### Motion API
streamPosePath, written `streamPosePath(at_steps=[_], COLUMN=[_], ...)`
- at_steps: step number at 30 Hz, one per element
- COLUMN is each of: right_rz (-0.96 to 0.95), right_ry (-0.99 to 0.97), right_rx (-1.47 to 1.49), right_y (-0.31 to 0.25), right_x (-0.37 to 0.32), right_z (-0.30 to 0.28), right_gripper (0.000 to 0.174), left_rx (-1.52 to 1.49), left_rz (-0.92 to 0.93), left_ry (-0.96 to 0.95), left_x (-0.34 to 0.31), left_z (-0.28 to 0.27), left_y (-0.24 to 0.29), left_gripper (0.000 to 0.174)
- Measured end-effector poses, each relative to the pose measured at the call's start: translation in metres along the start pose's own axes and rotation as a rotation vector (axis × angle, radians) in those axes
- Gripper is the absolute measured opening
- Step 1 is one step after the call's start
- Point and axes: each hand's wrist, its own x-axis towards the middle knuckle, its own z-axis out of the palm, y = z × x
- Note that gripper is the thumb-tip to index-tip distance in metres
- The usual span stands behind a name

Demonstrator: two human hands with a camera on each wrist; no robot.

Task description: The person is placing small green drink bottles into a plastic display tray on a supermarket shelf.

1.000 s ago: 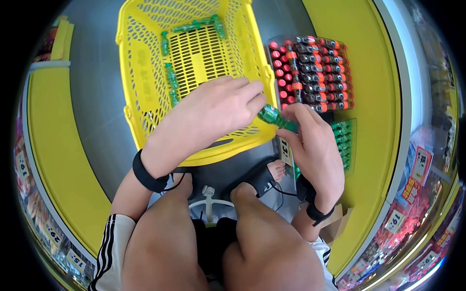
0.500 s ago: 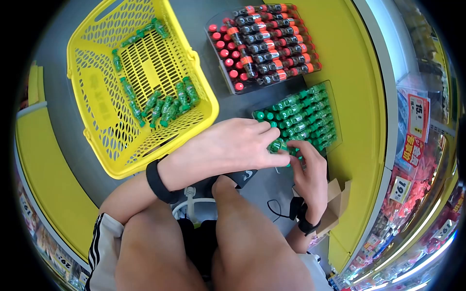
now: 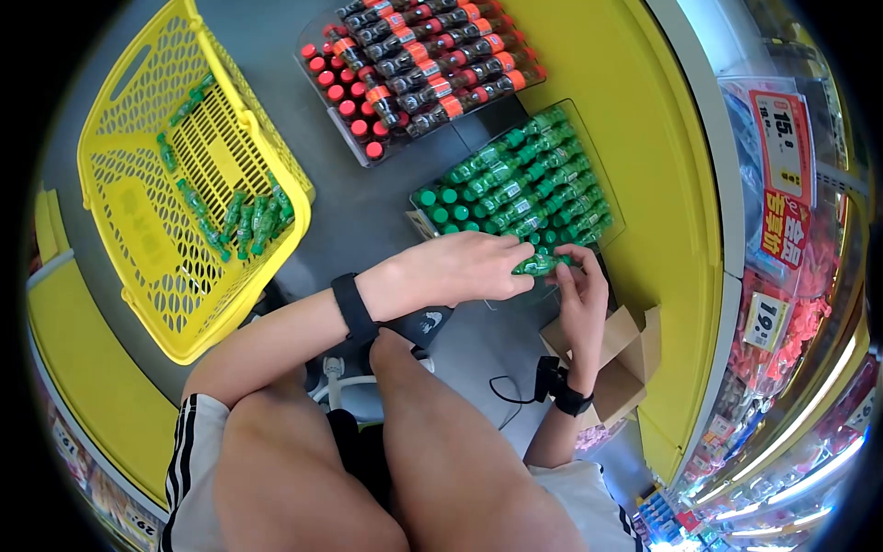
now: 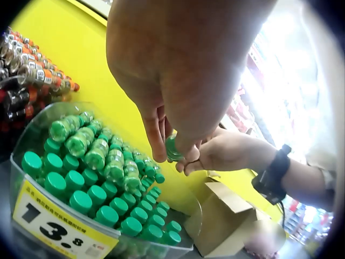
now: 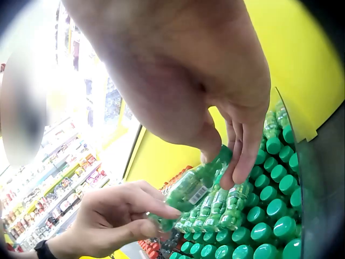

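Observation:
A small green plastic bottle (image 5: 188, 189) lies level between my two hands, above the near end of a clear bin (image 4: 64, 229) of green bottles. My left hand (image 3: 460, 267) pinches its base end with thumb and fingers. At the cap end, the fingertips of my right hand (image 3: 584, 290) grip the green cap (image 5: 223, 155). In the left wrist view the left hand covers most of the bottle. Inside the bin, several rows of bottles (image 3: 524, 179) lie on their sides over upright ones with green caps (image 4: 81, 200).
A yellow basket (image 3: 138, 304) with several green bottles inside stands on the floor at left. Behind the green bin is a bin of dark, red-capped bottles (image 3: 432, 69). An open cardboard box (image 3: 621, 368) sits at right by the yellow shelf base (image 3: 685, 276). A price card (image 4: 56, 229) fronts the bin.
Both hands have moved from beside the basket to the green bin, with a bottle between them. The view has turned right, so basket and bins shift left. More bottles in the basket show now.

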Motion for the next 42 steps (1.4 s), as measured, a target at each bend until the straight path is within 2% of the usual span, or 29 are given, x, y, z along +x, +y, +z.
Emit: streamPosePath(at_steps=[2, 7, 8, 10, 14, 16, 17, 19, 20, 22, 28, 35, 37, 38, 40, 41, 42], right_rz=[-0.017, 0.039, 0.042, 0.110, 0.169, 0.154, 0.146, 0.151, 0.153, 0.146, 0.152, 0.097, 0.082, 0.071, 0.049, 0.031, 0.036], right_ry=[0.047, 0.153, 0.154, 0.169, 0.182, 0.142, 0.159, 0.181, 0.202, 0.221, 0.313, 0.374, 0.371, 0.369, 0.379, 0.390, 0.392], right_rx=[0.134, 0.036, 0.037, 0.051, 0.007, 0.025, 0.001, 0.004, 0.005, -0.068, -0.161, -0.143, -0.147, -0.150, -0.136, -0.124, -0.127], right_y=[0.006, 0.016, 0.015, 0.010, 0.018, 0.023, 0.023, 0.026, 0.027, 0.022, 0.014, 0.007, 0.007, 0.008, 0.011, 0.013, 0.015], right_x=[0.003, 0.006, 0.006, 0.006, 0.013, 0.020, 0.021, 0.025, 0.027, 0.029, 0.031, 0.025, 0.025, 0.024, 0.027, 0.026, 0.025], right_z=[0.006, 0.012, 0.013, 0.014, 0.017, 0.022, 0.023, 0.028, 0.030, 0.034, 0.045, 0.051, 0.051, 0.052, 0.052, 0.052, 0.052], right_gripper=[0.022, 0.035, 0.035, 0.047, 0.059, 0.064, 0.063, 0.062, 0.061, 0.060, 0.054, 0.042, 0.040, 0.039, 0.037, 0.036, 0.036], left_rx=[0.007, 0.211, 0.209, 0.297, 0.256, 0.303, 0.298, 0.318, 0.319, 0.310, 0.355, 0.408, 0.465, 0.466, 0.424, 0.420, 0.421], left_rz=[0.003, 0.066, 0.067, 0.088, 0.093, 0.101, 0.104, 0.062, 0.058, 0.043, 0.032, 0.046, 0.047, 0.047, 0.068, 0.070, 0.063], left_ry=[-0.005, 0.001, -0.002, -0.008, 0.005, -0.123, -0.126, -0.151, -0.150, -0.120, -0.160, -0.107, 0.040, 0.041, -0.010, -0.010, 0.007], left_x=[0.003, 0.016, 0.018, 0.022, 0.023, 0.022, 0.022, 0.021, 0.020, 0.017, 0.017, 0.018, 0.016, 0.014, 0.015, 0.015, 0.016], left_z=[0.017, 0.039, 0.043, 0.050, 0.054, 0.053, 0.054, 0.056, 0.057, 0.059, 0.059, 0.063, 0.069, 0.071, 0.062, 0.062, 0.064], left_y=[0.003, 0.010, 0.011, 0.010, 0.006, 0.003, 0.004, 0.001, -0.001, -0.004, -0.004, -0.010, -0.010, -0.011, -0.010, -0.009, -0.010], left_gripper=[0.027, 0.013, 0.013, 0.012, 0.017, 0.042, 0.042, 0.073, 0.073, 0.092, 0.091, 0.090, 0.076, 0.076, 0.055, 0.055, 0.047])
